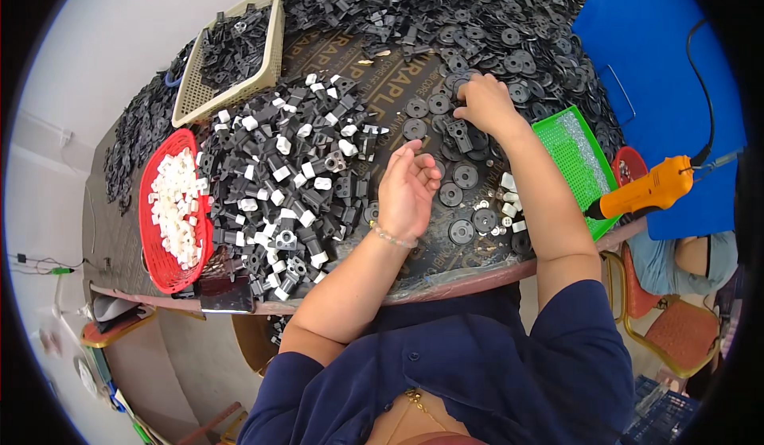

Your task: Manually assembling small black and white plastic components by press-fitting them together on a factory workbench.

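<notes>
The right hand [485, 103] reaches far into the black discs [465, 176], fingers curled together on one among them. The left hand [406, 190] hovers nearer, palm up, fingers loosely apart, empty. Left lies a heap of black-and-white parts [294, 174], then a red basket [163, 266]; right, a green tray [569, 139].

Pale floor [119, 39], gold-framed chair [676, 334], bright even light.

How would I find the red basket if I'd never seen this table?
Start at the table's left end, beside the big heap of black-and-white plastic parts. The red basket sits at the near corner there. It is the only red oval one and holds only small white pieces, unlike the beige basket of black parts behind it.
</notes>
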`<state>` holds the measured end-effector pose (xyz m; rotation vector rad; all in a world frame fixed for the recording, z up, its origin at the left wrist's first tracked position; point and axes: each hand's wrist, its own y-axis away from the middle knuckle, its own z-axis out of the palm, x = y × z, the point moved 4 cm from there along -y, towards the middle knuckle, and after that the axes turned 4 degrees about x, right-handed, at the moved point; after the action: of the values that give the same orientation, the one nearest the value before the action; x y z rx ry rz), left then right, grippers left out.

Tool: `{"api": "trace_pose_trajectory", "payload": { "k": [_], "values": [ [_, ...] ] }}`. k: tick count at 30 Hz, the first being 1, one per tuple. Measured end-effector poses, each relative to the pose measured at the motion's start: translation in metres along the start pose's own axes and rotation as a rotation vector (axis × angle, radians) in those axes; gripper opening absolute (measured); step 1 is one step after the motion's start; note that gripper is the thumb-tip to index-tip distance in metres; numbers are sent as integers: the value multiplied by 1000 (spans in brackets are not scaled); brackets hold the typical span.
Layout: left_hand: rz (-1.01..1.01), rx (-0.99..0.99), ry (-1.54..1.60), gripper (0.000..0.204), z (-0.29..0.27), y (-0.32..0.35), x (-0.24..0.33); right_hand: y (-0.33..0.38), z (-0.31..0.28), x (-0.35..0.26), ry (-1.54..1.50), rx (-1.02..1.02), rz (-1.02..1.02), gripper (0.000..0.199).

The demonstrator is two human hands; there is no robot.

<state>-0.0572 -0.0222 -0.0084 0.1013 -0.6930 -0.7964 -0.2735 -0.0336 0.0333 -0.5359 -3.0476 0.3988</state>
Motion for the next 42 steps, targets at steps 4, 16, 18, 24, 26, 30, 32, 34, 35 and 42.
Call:
{"api": "trace_pose_trajectory", "payload": {
  "k": [4, 16, 18, 24, 26, 30, 32, 34, 35, 42],
  "values": [
    [64, -16, -61, 24, 5, 5, 3, -20, 4, 4, -171, 35, 29, 24],
    [67, -22, -53, 23, 1, 4, 7, -121, 51, -27, 145, 73, -112, 25],
    [73, -28, -54, 22, 2, 4, 8, -115, 49, -29, 142, 87, -99, 25],
    [192, -1, -113, 31, 3, 3, 9, -56, 14, -50, -602, 53, 48, 24],
    [282, 153, -104, 42, 3, 3, 13, -18, -3, -61, -1053, -222, 122, 22],
    [305, -77, -39, 24, 8, -2, 16, 46, -34, -65, -1083, -320, -100, 23],
    [310, -50, -29, 30, 6, -1, 18, 60, -39, -59, -1257, -344, -54, 29],
    [249, -9, -119, 39, 14, 5, 19, 71, -39, -40, -1456, -437, 91, 44],
    [229, -7, -145, 47, 15, 7, 17, 75, -42, -33, -1460, -354, 54, 44],
    [48, -209, -158, 45, 22, 9, 9, 83, -48, -26, -1678, -150, 176, 42]
  ]
}}
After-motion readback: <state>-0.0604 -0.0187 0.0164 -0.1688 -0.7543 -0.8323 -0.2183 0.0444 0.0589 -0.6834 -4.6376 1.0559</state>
